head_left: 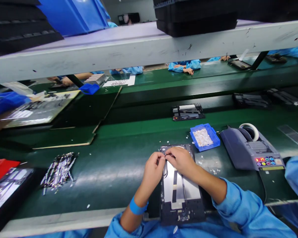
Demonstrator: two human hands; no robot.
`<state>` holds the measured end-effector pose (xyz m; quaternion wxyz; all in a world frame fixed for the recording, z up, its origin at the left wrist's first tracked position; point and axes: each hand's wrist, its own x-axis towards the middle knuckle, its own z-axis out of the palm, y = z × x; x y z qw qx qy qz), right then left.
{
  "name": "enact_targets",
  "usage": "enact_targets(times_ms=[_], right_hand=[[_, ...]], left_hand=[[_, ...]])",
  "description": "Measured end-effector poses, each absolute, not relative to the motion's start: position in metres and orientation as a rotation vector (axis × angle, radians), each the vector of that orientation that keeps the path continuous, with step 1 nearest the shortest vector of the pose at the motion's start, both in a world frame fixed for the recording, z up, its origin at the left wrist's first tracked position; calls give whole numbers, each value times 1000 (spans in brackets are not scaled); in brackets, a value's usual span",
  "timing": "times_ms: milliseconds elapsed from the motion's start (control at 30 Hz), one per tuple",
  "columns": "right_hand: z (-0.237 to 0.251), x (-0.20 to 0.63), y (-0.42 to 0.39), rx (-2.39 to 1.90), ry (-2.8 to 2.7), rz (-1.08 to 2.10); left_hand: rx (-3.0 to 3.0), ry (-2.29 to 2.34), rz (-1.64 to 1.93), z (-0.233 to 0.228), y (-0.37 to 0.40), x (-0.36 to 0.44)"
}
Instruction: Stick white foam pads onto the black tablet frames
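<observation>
An opened tablet housing (168,191) lies in front of me, with a silvery middle, black strips and a dark lower end carrying small parts. My left hand (154,165) is over its upper left edge, thumb and fingers pinched together. Close against it, my right hand (180,160) is closed too, its fingertips meeting the left ones at the housing's top. Something small and dark shows between the fingertips, too small to name. A thin black loop like a wire (165,172) lies just below them. A blue band circles my left wrist.
Right of the housing are a blue tray (216,144) of small pale pieces and a grey tape dispenser (238,152). Left lies a pile of thin strips (58,172). Another housing (188,112) sits behind. A shelf (139,49) crosses above; co-workers' sleeves show beyond and at right.
</observation>
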<state>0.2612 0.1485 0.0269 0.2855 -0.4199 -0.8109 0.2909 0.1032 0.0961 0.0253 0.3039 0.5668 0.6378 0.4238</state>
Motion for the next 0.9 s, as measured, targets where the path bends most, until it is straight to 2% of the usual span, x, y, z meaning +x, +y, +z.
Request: enact_targets(times_ms=[267,533,633,767,833,900], right_hand=[[27,263,150,-1098,-2183,779],[43,271,150,-1288,-2056,704],[52,322,159,-1474,-1951,510],[54,388,175,-1977,-1937,85],[49,390,173,-1900,-2050,46],[43,368,165,-1615,-2148,170]], left_hand=[[1700,1671,1105,29,94,99],[1667,1603,1131,29,95,99],[1440,1572,1181,25,99,96],[1152,1522,1215,15,105,91],[1087,1523,1230,13,108,91],[1073,1535,1236,12,109,92]])
